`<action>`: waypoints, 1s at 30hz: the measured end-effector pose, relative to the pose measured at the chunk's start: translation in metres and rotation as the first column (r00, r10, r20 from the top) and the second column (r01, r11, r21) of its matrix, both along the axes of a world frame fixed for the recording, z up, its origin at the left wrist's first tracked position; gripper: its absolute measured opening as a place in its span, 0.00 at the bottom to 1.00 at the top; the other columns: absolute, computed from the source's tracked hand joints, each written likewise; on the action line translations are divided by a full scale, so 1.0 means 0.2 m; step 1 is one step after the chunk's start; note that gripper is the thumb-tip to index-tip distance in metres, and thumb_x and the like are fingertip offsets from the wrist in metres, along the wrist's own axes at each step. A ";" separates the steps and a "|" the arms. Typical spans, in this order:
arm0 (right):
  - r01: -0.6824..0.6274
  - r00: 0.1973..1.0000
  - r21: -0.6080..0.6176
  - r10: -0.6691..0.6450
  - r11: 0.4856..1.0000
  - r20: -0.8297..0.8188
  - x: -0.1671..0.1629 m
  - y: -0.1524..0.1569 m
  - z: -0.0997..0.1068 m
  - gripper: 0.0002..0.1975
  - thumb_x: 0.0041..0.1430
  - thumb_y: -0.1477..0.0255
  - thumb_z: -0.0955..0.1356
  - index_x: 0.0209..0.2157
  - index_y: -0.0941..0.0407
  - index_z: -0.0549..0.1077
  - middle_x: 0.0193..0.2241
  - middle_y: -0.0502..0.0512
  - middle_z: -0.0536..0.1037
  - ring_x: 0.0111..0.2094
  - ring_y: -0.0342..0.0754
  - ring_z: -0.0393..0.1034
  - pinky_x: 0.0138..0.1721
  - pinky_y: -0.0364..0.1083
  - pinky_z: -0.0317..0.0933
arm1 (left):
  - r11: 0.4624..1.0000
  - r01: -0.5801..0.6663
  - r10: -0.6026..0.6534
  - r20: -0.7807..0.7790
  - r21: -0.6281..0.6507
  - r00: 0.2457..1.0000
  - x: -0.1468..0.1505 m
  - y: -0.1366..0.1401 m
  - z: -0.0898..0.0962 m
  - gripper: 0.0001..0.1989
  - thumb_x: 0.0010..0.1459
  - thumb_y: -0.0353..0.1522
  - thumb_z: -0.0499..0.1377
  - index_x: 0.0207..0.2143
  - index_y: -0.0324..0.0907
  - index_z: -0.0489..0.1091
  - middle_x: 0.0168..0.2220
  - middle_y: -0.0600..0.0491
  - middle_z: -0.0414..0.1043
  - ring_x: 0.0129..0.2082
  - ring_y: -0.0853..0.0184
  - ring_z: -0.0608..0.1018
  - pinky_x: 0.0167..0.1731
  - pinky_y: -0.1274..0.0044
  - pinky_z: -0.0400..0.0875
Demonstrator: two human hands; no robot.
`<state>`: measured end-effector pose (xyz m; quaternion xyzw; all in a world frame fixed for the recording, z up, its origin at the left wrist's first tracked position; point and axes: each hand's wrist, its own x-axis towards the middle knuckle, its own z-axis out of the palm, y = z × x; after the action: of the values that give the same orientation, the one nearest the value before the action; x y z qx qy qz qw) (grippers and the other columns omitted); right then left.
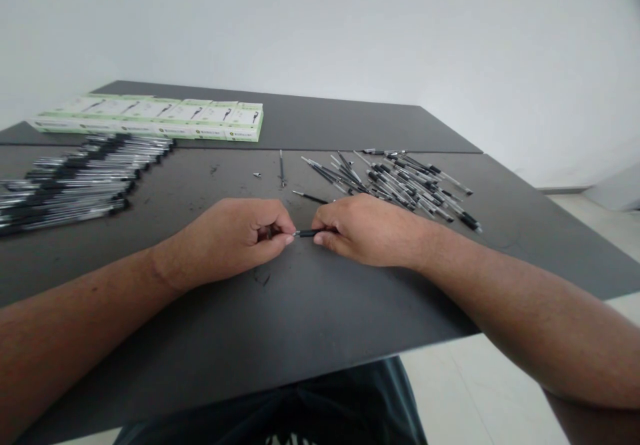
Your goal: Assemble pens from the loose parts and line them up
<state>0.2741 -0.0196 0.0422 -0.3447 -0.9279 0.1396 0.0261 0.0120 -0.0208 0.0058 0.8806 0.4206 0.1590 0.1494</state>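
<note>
Between my hands lies a pen (307, 233), held level just above the grey table; its dark grip section shows in the gap. My left hand (240, 233) pinches the silvery tip end between thumb and forefinger. On the other side, my right hand (373, 230) is closed round the barrel, most of which its fingers hide. Just beyond my right fingers a dark refill (310, 196) rests on the table. Farther off, another refill (281, 168) lies alone, with a small metallic pen tip (257, 175) to its left.
Many capped-looking black and clear pens (85, 182) lie in a row at the left. Behind them stand green and white boxes (165, 118). A loose heap of pen barrels (415, 185) and several refills (340, 173) spreads at the right. The table (300, 318) has its front edge near my lap.
</note>
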 end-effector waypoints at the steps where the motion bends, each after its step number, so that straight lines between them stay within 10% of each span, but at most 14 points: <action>1: -0.013 1.000 0.001 0.013 1.000 -0.002 0.00 0.00 0.00 0.11 0.73 0.69 0.67 0.47 0.57 0.81 0.41 0.57 0.86 0.41 0.51 0.77 0.42 0.47 0.60 | 1.000 0.000 0.000 0.000 0.000 1.000 0.00 0.00 0.00 0.10 0.63 0.41 0.59 0.37 0.49 0.79 0.33 0.55 0.83 0.33 0.64 0.82 0.34 0.74 0.69; 30: -0.029 0.999 -0.050 0.027 0.998 -0.033 0.00 0.00 -0.01 0.11 0.70 0.69 0.70 0.51 0.56 0.79 0.38 0.55 0.85 0.36 0.48 0.76 0.37 0.45 0.59 | 1.000 0.000 0.000 -0.003 -0.008 1.000 0.00 0.00 0.00 0.10 0.62 0.41 0.59 0.38 0.49 0.79 0.32 0.56 0.82 0.33 0.64 0.81 0.34 0.73 0.68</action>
<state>0.2749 -0.0188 0.0403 -0.3299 -0.9283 0.1688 0.0304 0.0125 -0.0202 0.0049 0.8803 0.4213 0.1563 0.1523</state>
